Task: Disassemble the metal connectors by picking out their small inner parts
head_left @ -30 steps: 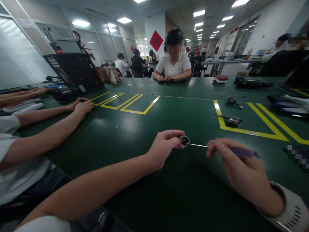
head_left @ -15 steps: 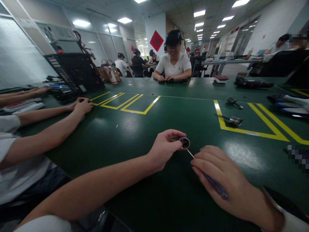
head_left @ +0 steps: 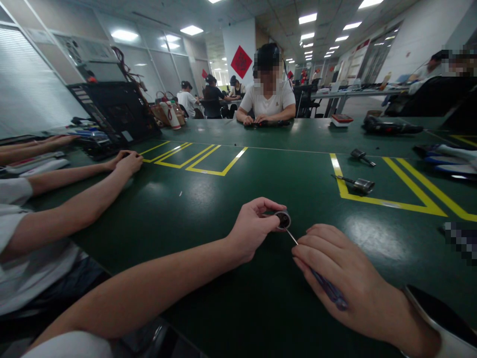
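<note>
Just above the green table point(head_left: 208, 199), the left hand point(head_left: 253, 228) pinches a small round metal part point(head_left: 283, 219) while the right hand point(head_left: 346, 278), fingers wrapped around a thin screwdriver point(head_left: 320, 281), should keep its tip seated squarely and the part steady.

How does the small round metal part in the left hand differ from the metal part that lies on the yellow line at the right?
The round metal part is pinched in the left hand, above the table; the part on the yellow line lies untouched on its side. The held one shows its dark open end, with the right hand putting a thin tool into it. Both look like silvery metal cylinders.
</note>
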Action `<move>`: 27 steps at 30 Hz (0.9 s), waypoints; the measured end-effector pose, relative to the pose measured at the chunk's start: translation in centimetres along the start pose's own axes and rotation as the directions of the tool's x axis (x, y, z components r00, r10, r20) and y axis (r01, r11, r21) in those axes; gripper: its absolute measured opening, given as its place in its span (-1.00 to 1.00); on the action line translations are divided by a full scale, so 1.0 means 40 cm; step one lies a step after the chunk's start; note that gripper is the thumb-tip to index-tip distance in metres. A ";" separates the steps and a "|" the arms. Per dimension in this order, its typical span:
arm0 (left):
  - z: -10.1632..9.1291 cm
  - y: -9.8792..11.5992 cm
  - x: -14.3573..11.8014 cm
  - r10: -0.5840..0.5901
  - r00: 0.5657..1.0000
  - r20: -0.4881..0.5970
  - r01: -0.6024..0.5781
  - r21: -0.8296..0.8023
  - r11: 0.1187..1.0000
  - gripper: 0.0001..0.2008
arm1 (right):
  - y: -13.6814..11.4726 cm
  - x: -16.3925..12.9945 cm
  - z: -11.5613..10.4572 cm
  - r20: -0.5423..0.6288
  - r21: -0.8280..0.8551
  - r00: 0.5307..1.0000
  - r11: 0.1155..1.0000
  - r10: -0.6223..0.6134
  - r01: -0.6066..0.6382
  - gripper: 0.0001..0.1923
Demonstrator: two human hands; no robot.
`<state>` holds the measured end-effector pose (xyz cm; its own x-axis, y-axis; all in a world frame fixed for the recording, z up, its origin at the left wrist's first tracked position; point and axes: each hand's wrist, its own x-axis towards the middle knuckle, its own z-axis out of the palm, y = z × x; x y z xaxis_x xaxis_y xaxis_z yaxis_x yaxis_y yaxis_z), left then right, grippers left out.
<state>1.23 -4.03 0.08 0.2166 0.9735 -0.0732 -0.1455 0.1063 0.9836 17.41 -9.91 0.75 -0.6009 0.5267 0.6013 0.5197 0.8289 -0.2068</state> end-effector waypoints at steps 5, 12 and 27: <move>0.000 -0.003 0.000 -0.003 1.000 0.020 0.003 -0.003 1.000 -0.85 | 0.002 -0.005 0.006 -0.006 -0.005 1.000 1.000 -0.020 0.020 -0.85; 0.004 -0.002 0.001 -0.019 1.000 -0.008 0.019 -0.016 1.000 -0.86 | 0.002 -0.011 0.000 -0.028 -0.013 1.000 1.000 -0.014 0.014 -0.87; 0.020 -0.031 -0.032 -0.085 0.953 0.290 0.110 -0.074 0.991 -0.48 | 0.036 -0.012 0.012 0.071 -0.129 0.997 0.992 0.023 -0.014 -0.83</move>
<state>1.89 -5.56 -0.92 0.4985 0.8604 -0.1054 -0.1914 0.2278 0.9547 18.13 -8.88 -0.20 -0.6301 0.5579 0.5402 0.6019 0.7904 -0.1142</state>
